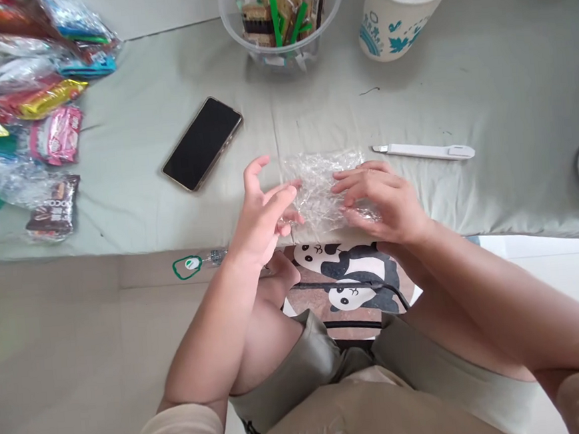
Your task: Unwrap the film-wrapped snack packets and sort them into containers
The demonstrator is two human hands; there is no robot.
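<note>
A crinkled clear plastic bag (317,181) lies flat near the table's front edge, between my two hands. My left hand (266,212) is at its left side, fingers spread, some of the tips by the plastic. Over its right side rests my right hand (381,196), with the fingers apart and lightly bent on the plastic. Neither hand is wrapped round anything I can see. Just beyond my right hand lies a white utility knife (425,151), its short blade showing at the left end. Left of the bag, a dark-screened phone (202,143) lies at a slant.
A clear plastic tub (284,53) with wrapped snacks and green strips stands at the back. Beside it is a white paper cup (399,24) with blue leaf prints. Packaged snacks (38,83) pile up at the left. Below the table edge is a panda-printed stool (343,266).
</note>
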